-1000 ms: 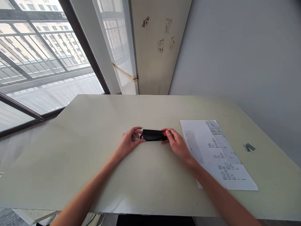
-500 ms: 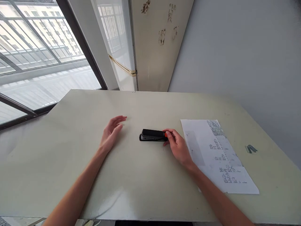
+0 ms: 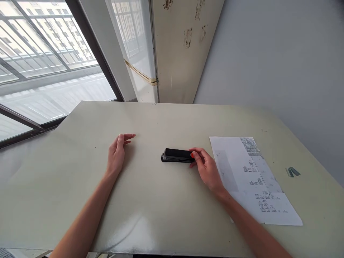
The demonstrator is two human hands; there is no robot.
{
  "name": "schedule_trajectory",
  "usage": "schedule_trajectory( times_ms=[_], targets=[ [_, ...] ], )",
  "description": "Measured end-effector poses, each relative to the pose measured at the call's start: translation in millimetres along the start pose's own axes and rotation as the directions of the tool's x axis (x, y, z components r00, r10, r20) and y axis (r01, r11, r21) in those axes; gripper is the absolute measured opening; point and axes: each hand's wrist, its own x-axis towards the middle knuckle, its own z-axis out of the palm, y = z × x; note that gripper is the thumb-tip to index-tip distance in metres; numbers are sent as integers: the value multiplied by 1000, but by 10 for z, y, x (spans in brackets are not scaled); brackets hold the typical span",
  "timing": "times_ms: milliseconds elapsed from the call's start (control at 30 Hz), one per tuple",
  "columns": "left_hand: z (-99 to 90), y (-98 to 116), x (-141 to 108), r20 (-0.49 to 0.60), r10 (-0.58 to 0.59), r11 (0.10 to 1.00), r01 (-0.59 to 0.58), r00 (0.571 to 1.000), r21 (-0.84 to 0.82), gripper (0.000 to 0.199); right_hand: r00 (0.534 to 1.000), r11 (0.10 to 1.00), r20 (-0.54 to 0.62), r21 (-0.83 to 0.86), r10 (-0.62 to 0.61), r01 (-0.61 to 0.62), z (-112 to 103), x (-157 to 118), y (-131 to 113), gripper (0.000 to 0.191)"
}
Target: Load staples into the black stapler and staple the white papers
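Note:
A black stapler point(image 3: 177, 155) with a red part at its right end lies on the pale table, its long side running left to right. The fingers and thumb of my right hand point(image 3: 206, 166) are closed on that right end. To the left of the stapler and apart from it, my left hand point(image 3: 117, 154) rests at the table with nothing in it, thumb up and fingers loosely stretched to the right. Just right of my right hand lies a printed white paper point(image 3: 249, 179), partly covered by my right forearm.
Small strips of staples point(image 3: 292, 172) lie right of the paper on the table point(image 3: 150, 122). Beyond the table's far edge stands a fridge point(image 3: 174, 71) with a strap-like handle. A large window point(image 3: 48, 46) is at the left, a wall point(image 3: 268, 53) at the right.
My left hand has moved left, farther from the stapler, and its thumb has turned upward. My right hand keeps hold of the stapler. The whole view has shifted slightly.

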Motion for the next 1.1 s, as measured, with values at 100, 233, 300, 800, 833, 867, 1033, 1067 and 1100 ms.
schedule_trajectory(
  times_ms=[100,233,300,800,833,867,1033,1067,1100],
  targets=[
    [9,28,-19,1,-2,999,2,1000,46,50,1000,1000,-9,5,-2,2,12,-11,-12,50],
    [37,93,-58,17,-6,993,4,1000,122,50,1000,1000,-15,-25,-17,17,19,-37,-9,49],
    [54,133,-81,51,-4,988,-4,999,153,50,1000,999,15,-29,-25,26,24,-44,5,46],
    [464,235,-386,297,-215,691,360,930,-627,34,987,994,153,84,51,-65,75,-148,-155,41],
    [512,269,-403,336,-276,555,434,901,-709,33,978,981,181,143,104,-131,73,-165,-184,42],
    [555,313,-418,378,-329,427,493,866,-758,32,966,962,211,198,147,-190,74,-181,-209,43],
    [696,574,-483,475,-427,154,580,769,-800,25,912,862,347,369,218,-347,119,-280,-299,42],
    [714,611,-495,468,-431,155,575,771,-803,24,904,849,365,385,221,-363,129,-304,-315,42],
    [729,639,-506,459,-433,164,568,776,-806,23,896,837,382,395,225,-378,135,-328,-330,42]
  ],
)
